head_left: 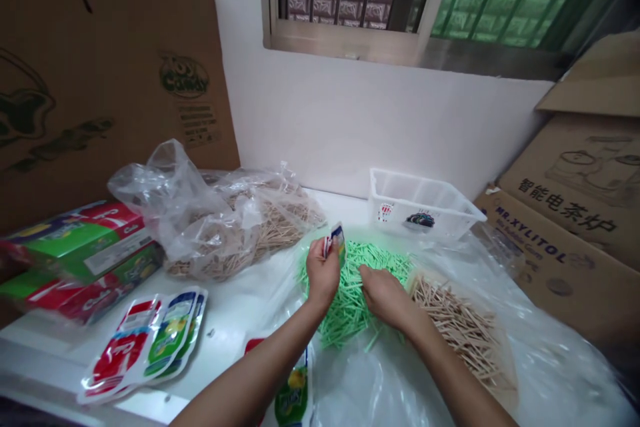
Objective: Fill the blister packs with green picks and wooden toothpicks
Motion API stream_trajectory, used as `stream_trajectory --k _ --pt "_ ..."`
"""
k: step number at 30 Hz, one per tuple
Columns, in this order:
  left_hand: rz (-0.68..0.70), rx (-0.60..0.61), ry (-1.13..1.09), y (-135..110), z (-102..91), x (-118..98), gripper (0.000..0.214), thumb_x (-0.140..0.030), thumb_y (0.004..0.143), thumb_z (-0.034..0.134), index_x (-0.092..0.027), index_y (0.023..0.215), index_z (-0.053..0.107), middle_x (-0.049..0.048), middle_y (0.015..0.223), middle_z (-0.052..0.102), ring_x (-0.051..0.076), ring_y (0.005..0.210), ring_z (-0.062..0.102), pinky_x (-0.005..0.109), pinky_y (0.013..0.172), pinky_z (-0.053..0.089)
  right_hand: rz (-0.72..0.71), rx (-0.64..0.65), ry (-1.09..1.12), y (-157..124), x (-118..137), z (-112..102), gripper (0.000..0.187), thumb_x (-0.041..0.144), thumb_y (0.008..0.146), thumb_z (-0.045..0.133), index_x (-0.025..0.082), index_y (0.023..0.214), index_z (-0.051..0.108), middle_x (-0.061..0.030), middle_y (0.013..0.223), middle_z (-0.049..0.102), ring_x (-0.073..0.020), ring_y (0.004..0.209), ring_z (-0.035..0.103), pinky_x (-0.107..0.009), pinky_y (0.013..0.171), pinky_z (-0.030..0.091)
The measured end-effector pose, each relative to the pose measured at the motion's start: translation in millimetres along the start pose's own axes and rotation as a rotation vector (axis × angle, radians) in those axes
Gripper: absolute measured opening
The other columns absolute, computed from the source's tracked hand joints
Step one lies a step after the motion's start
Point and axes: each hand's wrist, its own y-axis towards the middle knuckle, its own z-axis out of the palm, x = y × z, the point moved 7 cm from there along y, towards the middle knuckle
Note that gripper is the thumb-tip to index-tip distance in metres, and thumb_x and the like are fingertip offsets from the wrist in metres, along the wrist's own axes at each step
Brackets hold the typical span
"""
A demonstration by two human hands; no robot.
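Observation:
My left hand (323,272) is closed around a small printed packet (339,240), held upright above a heap of thin green sticks (350,307). My right hand (385,293) rests at the right side of that heap. Its fingers are pinched together on green sticks, though the fingertips are partly hidden. Just right of it lies a pile of light brown sticks (463,330) on clear plastic. Below my left forearm, a red and green printed pouch (293,390) is partly covered. More flat pouches (145,347) in red and green lie at the left.
A clear plastic bag of brown sticks (250,227) lies at the back left, beside red and green boxes (85,247). A translucent bin (425,203) stands against the wall. Large cartons rise at left (115,47) and right (565,260). Plastic sheeting (550,360) covers the right side.

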Motion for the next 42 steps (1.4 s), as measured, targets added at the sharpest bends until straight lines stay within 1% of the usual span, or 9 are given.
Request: stream_trajectory --k 4,10,15,21,27,30,33,37,42 --pt "0.086 -0.016 0.046 -7 6.9 -4 0.026 -0.038 0.079 0.056 -0.017 0.064 0.056 -0.0017 0.065 0.050 0.013 0.064 0.045 0.022 0.061 0.036 -0.026 -0.029 0.261 0 17 3 0.019 0.010 0.080 0.041 0.015 0.093 0.054 -0.0113 0.090 0.064 -0.0225 0.085 0.059 -0.033 0.079 0.037" --pt "-0.110 -0.097 -0.236 -20 9.7 4 0.032 -0.049 0.077 0.057 -0.017 0.076 0.053 -0.0048 0.064 0.049 0.008 0.052 0.045 0.019 0.051 0.038 0.294 -0.494 1.617 8 -9 13 0.026 0.046 0.087 0.038 0.022 0.091 0.048 0.0009 0.069 0.056 -0.0164 0.069 0.059 -0.033 0.073 0.048" --pt "-0.268 -0.123 -0.388 -35 14.1 12 0.038 -0.054 0.074 0.058 -0.018 0.083 0.051 -0.0048 0.062 0.053 0.008 0.046 0.050 0.020 0.047 0.042 0.430 -0.604 2.126 2 20 34 0.028 0.048 0.075 0.058 0.022 0.076 0.050 -0.0007 0.077 0.061 -0.0180 0.086 0.061 -0.034 0.083 0.047" --pt "-0.320 -0.064 -0.304 -38 2.2 16 0.037 -0.051 0.071 0.062 -0.015 0.073 0.055 -0.0052 0.054 0.051 0.008 0.045 0.047 0.020 0.048 0.038 0.394 -0.551 1.928 -16 44 33 0.034 0.050 0.082 0.049 0.021 0.098 0.052 -0.0045 0.099 0.063 -0.0184 0.095 0.059 -0.029 0.077 0.047" --pt "-0.077 0.142 -0.049 -34 -30.1 -9 0.026 -0.040 0.073 0.064 -0.015 0.074 0.065 -0.0010 0.066 0.055 0.012 0.061 0.048 0.022 0.058 0.037 0.291 -0.143 1.293 -41 21 21 0.040 0.056 0.087 0.037 0.021 0.099 0.052 -0.0011 0.074 0.060 -0.0180 0.069 0.057 -0.029 0.060 0.044" --pt "0.068 0.241 0.118 -39 -41.3 -27 0.024 -0.037 0.077 0.060 -0.016 0.067 0.064 0.0002 0.070 0.051 0.013 0.064 0.047 0.022 0.059 0.036 0.233 -0.095 0.928 -54 6 1 0.039 0.052 0.089 0.037 0.022 0.108 0.051 -0.0032 0.080 0.062 -0.0199 0.076 0.058 -0.030 0.068 0.042" --pt "0.121 0.297 0.213 -48 -46.9 -36 0.028 -0.035 0.078 0.058 -0.017 0.058 0.057 -0.0010 0.065 0.043 0.012 0.061 0.042 0.023 0.056 0.032 0.104 -0.046 0.701 -60 9 -21 0.032 0.046 0.091 0.034 0.022 0.099 0.053 -0.0047 0.082 0.062 -0.0201 0.077 0.058 -0.030 0.069 0.040" --pt "0.105 0.393 0.261 -60 -46.5 -41 0.030 -0.034 0.079 0.058 -0.017 0.055 0.051 -0.0018 0.063 0.040 0.012 0.060 0.041 0.023 0.055 0.030 0.004 -0.001 0.519 -63 23 -41 0.026 0.040 0.093 0.030 0.022 0.092 0.049 -0.0040 0.078 0.060 -0.0192 0.072 0.057 -0.029 0.065 0.037" --pt "0.061 0.468 0.278 -69 -46.8 -45 0.035 -0.036 0.081 0.055 -0.017 0.051 0.048 -0.0023 0.059 0.038 0.012 0.058 0.038 0.024 0.056 0.029 -0.042 0.040 0.408 -63 32 -42 0.023 0.036 0.094 0.029 0.021 0.092 0.047 -0.0045 0.080 0.060 -0.0200 0.074 0.057 -0.030 0.065 0.036"
